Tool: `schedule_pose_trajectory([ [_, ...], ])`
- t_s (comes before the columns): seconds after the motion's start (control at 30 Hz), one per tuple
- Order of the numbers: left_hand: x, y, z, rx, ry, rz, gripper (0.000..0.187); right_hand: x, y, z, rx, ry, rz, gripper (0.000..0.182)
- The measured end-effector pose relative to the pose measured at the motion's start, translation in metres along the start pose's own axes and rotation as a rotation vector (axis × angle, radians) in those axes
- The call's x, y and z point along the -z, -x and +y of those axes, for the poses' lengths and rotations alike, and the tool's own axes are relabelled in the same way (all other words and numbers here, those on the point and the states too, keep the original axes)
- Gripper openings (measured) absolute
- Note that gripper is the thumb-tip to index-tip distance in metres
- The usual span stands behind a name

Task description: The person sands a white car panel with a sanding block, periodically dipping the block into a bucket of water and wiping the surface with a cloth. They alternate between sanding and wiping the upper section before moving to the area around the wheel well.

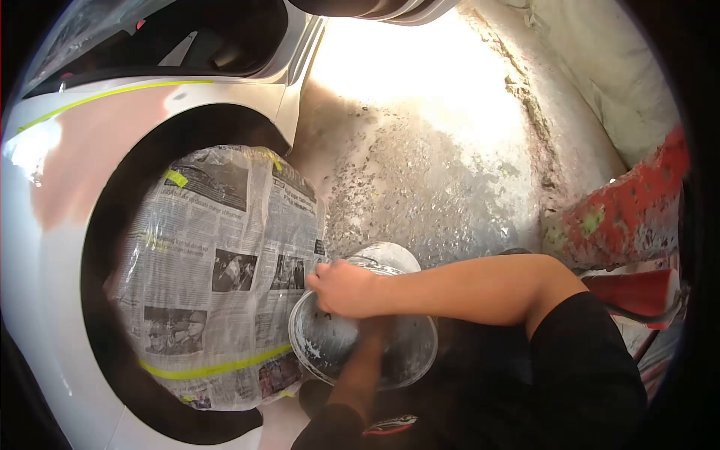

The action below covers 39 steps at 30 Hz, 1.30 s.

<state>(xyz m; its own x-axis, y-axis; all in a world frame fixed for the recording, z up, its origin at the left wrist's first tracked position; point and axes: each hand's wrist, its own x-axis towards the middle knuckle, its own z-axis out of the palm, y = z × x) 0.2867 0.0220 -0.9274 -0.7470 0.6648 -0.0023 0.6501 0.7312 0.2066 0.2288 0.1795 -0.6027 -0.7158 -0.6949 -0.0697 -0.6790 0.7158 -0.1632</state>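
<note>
Head view, looking down: the white car body (52, 247) fills the left, its smooth panel glossy with a patch of duller pinkish sanded surface above the wheel arch and a thin yellow-green tape line running along the upper edge. Inside the dark arch sits the wheel wrapped in newspaper (221, 277), crinkled under clear film and banded with yellow tape, bulging round toward the camera. The rough concrete floor (435, 172) is speckled with pale paint flecks and glares in sunlight. A red, paint-crusted object (630, 210) lies at the right edge.

The plastic bucket (364, 322) stands just beside the wrapped wheel, near the centre bottom. It is round, translucent white, its inner wall smeared with pale residue; its mouth faces up toward the camera, its axis roughly upright with a slight tilt.

The right hand (341, 289) lies across the bucket's near-left rim, fingers curled down over it. The left hand (379, 330) reaches down inside the bucket; whether it clasps anything cannot be told.
</note>
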Motion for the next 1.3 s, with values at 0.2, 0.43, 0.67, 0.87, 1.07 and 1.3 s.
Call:
schedule_pose_trajectory([
  [0.2,-0.039,-0.038,-0.046,0.374,0.123,-0.460,0.055,-0.014,0.002,0.071,-0.024,-0.191,-0.002,0.020],
  [0.43,0.058,-0.143,0.009,0.479,-0.010,-0.441,0.059,0.009,0.023,0.131,-0.052,0.054,0.179,0.014],
  [0.67,0.049,-0.213,0.039,0.127,-0.103,-0.523,0.059,0.012,0.042,0.204,-0.182,0.113,0.201,0.007],
  [0.87,0.201,-0.290,0.081,0.353,0.603,-0.628,0.027,-0.031,0.062,0.329,-0.532,-0.060,0.327,0.017],
  [1.07,0.360,-0.309,0.068,0.169,1.000,0.072,0.029,-0.022,0.067,0.363,-0.706,-0.162,0.607,0.020],
  [1.3,0.568,-0.325,0.061,0.157,0.660,0.575,0.028,0.062,-0.098,0.310,-0.782,-1.184,1.322,0.023],
])
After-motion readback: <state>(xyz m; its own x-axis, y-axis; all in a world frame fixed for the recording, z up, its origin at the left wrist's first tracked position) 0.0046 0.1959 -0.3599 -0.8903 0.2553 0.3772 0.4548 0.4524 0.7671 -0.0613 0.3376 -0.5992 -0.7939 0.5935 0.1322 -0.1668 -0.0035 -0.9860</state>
